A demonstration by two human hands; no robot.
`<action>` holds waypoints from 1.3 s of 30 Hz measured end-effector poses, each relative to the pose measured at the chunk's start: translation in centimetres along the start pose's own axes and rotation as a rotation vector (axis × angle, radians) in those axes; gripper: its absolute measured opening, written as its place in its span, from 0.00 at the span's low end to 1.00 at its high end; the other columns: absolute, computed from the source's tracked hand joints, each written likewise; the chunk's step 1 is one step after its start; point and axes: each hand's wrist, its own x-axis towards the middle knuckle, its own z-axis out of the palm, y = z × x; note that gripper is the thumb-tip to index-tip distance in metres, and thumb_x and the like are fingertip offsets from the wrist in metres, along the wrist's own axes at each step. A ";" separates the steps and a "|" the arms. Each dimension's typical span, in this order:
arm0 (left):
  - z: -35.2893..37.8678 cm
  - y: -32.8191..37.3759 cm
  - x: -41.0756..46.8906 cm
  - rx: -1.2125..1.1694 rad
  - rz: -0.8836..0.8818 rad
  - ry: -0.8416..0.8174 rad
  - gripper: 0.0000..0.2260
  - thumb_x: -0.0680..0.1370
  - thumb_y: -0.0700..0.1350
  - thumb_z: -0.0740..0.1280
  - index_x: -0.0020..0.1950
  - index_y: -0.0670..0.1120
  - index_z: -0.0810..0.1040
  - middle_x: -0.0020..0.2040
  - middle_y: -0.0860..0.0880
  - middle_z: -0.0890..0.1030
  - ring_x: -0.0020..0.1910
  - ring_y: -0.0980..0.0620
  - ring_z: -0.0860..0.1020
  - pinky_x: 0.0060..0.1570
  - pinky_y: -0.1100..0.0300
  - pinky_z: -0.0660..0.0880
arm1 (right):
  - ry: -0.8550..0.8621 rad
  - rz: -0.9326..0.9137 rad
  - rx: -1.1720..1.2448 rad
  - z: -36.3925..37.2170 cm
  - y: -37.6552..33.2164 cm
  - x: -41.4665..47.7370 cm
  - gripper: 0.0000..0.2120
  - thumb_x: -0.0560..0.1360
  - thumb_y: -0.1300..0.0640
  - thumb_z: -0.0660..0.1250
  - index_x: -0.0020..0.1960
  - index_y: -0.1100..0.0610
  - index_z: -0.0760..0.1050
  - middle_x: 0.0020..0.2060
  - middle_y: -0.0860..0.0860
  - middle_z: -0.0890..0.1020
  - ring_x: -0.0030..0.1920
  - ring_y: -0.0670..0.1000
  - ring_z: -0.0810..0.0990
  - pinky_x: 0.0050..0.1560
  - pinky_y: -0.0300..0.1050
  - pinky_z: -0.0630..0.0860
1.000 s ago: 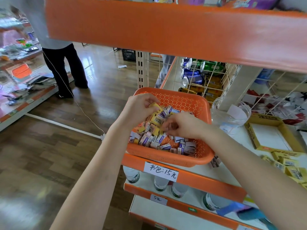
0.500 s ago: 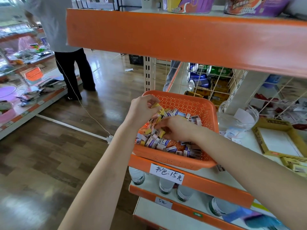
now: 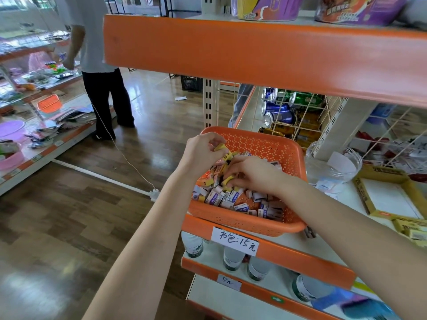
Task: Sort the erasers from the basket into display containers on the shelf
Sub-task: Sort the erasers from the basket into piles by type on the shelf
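Note:
An orange perforated basket sits on the shelf edge, holding several small erasers in white, purple and yellow wrappers. My left hand is over the basket's left side, its fingers closed on yellow erasers. My right hand is down in the pile, fingers curled around a yellow eraser. To the right on the shelf stand a clear round container and an open yellow cardboard box.
An orange upper shelf board overhangs the basket. Drink cans lie behind wire mesh. Bottles stand on the lower shelf. A person stands in the aisle at left, near another shelf. A white cable crosses the floor.
The view has tilted up and shifted. Both hands stay in the basket; my right hand has moved a little deeper among the erasers, and my left still holds yellow ones.

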 end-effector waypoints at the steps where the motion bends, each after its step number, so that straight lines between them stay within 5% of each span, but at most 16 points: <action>1: 0.0 0.0 0.0 0.002 0.003 -0.001 0.08 0.73 0.46 0.72 0.51 0.51 0.81 0.47 0.54 0.79 0.43 0.60 0.75 0.36 0.79 0.66 | 0.017 0.008 0.023 -0.1 0.0 -0.2 0.11 0.73 0.53 0.70 0.55 0.55 0.81 0.52 0.51 0.78 0.53 0.49 0.76 0.53 0.40 0.70; 9: -0.2 1.1 0.1 -0.106 0.015 -0.022 0.07 0.73 0.47 0.72 0.50 0.52 0.80 0.49 0.54 0.81 0.42 0.66 0.76 0.36 0.81 0.68 | 0.046 0.137 0.075 -2.0 0.7 -3.2 0.07 0.77 0.54 0.65 0.52 0.54 0.78 0.38 0.44 0.81 0.35 0.39 0.77 0.37 0.36 0.72; 14: 0.6 4.3 0.6 0.027 0.172 -0.149 0.09 0.73 0.50 0.71 0.53 0.53 0.81 0.46 0.59 0.81 0.45 0.66 0.78 0.49 0.71 0.74 | 0.258 0.280 0.118 -4.6 2.2 -7.3 0.13 0.77 0.54 0.63 0.60 0.52 0.76 0.49 0.45 0.80 0.43 0.46 0.80 0.46 0.40 0.78; 18: 2.7 9.3 0.6 0.078 0.309 -0.299 0.09 0.74 0.49 0.71 0.53 0.50 0.80 0.42 0.60 0.78 0.42 0.68 0.75 0.42 0.80 0.70 | 0.454 0.423 0.261 -6.3 3.9 -11.2 0.10 0.76 0.57 0.65 0.57 0.53 0.77 0.47 0.44 0.80 0.40 0.39 0.80 0.40 0.29 0.77; 23: 7.3 15.3 -0.2 0.221 0.480 -0.515 0.07 0.77 0.48 0.67 0.51 0.46 0.78 0.44 0.54 0.80 0.43 0.57 0.78 0.45 0.67 0.77 | 0.615 0.627 0.317 -7.3 6.0 -17.8 0.06 0.76 0.58 0.67 0.53 0.53 0.79 0.45 0.48 0.81 0.38 0.37 0.79 0.40 0.27 0.75; 27: 11.4 18.2 -1.1 0.262 0.661 -0.616 0.07 0.74 0.49 0.70 0.46 0.47 0.79 0.36 0.58 0.74 0.41 0.56 0.75 0.38 0.72 0.68 | 0.655 0.851 0.193 -7.3 7.3 -23.9 0.11 0.77 0.55 0.66 0.58 0.55 0.79 0.48 0.49 0.81 0.43 0.48 0.80 0.40 0.31 0.73; 32: 17.3 20.2 -1.8 0.237 0.682 -0.842 0.05 0.74 0.45 0.72 0.47 0.47 0.79 0.40 0.56 0.76 0.40 0.60 0.75 0.38 0.74 0.69 | 0.620 1.009 0.252 -5.1 8.2 -30.0 0.07 0.75 0.57 0.68 0.51 0.55 0.81 0.46 0.52 0.83 0.44 0.52 0.82 0.52 0.50 0.78; 39: 22.5 20.6 -2.8 0.221 0.554 -0.906 0.06 0.74 0.38 0.67 0.48 0.48 0.77 0.45 0.53 0.81 0.40 0.59 0.78 0.33 0.72 0.68 | 0.588 1.071 0.254 -1.9 7.4 -33.4 0.05 0.74 0.58 0.69 0.43 0.49 0.78 0.41 0.45 0.81 0.40 0.44 0.79 0.37 0.27 0.71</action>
